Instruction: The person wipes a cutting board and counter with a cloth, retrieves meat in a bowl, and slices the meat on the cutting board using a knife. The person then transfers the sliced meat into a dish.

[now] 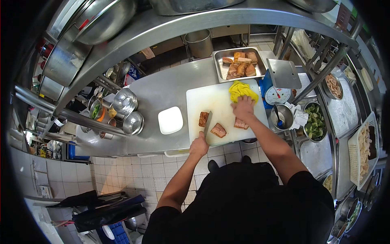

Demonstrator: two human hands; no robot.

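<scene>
My left hand (198,145) is closed around the handle of a knife (208,124) at the front of the white cutting board (195,101). The blade points away from me, between a browned piece of pork belly (203,119) and another piece of pork belly (218,130). Toward the back right of the board, my right hand (243,107) has its fingers on a crumpled yellow cloth (240,90); the fingertips are partly lost in its folds. A third piece of pork belly (241,123) lies partly hidden under my right forearm.
Behind the board stands a metal tray (219,73) of pork belly chunks. A white square dish (170,120) sits to the left, near steel bowls (133,123). On the right are a dial scale (278,96), a steel pot (283,118) and leafy greens (315,122). An overhead shelf (162,30) crosses above.
</scene>
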